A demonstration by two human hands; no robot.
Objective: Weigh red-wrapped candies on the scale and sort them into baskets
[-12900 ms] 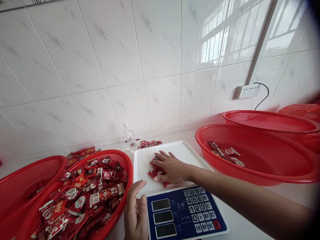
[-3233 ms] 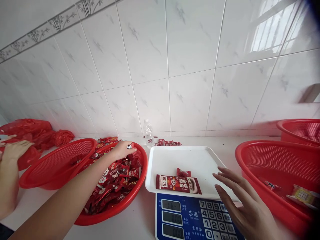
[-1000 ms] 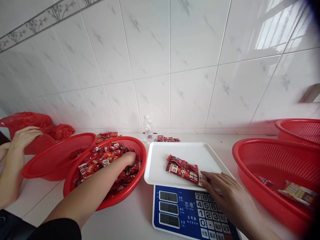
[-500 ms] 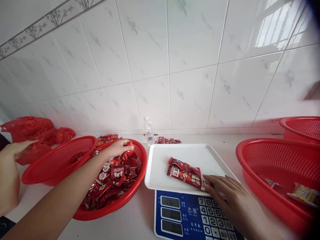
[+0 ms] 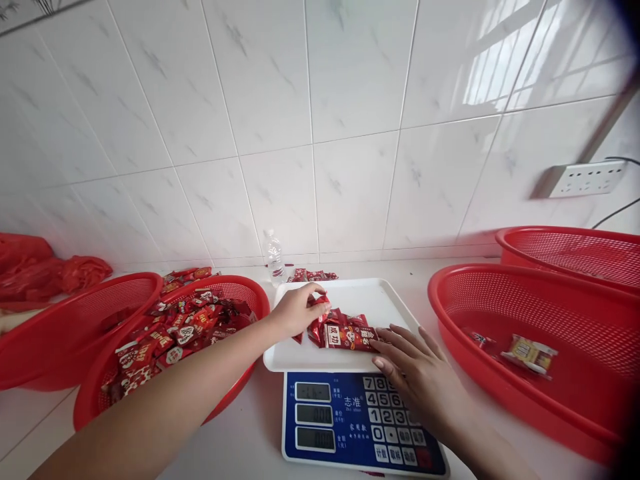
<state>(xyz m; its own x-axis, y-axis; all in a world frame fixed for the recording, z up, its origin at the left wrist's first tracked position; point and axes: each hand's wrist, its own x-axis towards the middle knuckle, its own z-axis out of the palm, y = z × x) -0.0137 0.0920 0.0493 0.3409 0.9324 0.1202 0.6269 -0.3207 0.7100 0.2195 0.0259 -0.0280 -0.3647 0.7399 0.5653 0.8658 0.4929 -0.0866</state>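
My left hand (image 5: 299, 309) is over the left part of the white scale tray (image 5: 280, 359), its fingers curled round small red snack packets (image 5: 320, 308). Beside them on the tray lie a longer red packet (image 5: 345, 337) with white characters and other small red wrapped pieces. My right hand (image 5: 413, 353) rests at the tray's right front, open, its outstretched fingers touching the longer packet's right end. Below the tray is the blue panel (image 5: 345, 433) of the scale, with three displays and a keypad. To the left, a red basket (image 5: 260, 300) holds many red packets.
Another red basket (image 5: 30, 360) stands at far left, with red plastic bags (image 5: 25, 263) behind. On the right are two red baskets, the nearer basket (image 5: 450, 320) holding a yellowish packet (image 5: 530, 355). A clear bottle (image 5: 274, 257) and a power strip (image 5: 585, 179) are by the tiled wall.
My left hand has moved right from the packet-filled basket to the scale tray, carrying red packets. My right hand stays by the longer packet. The view has turned to the right.
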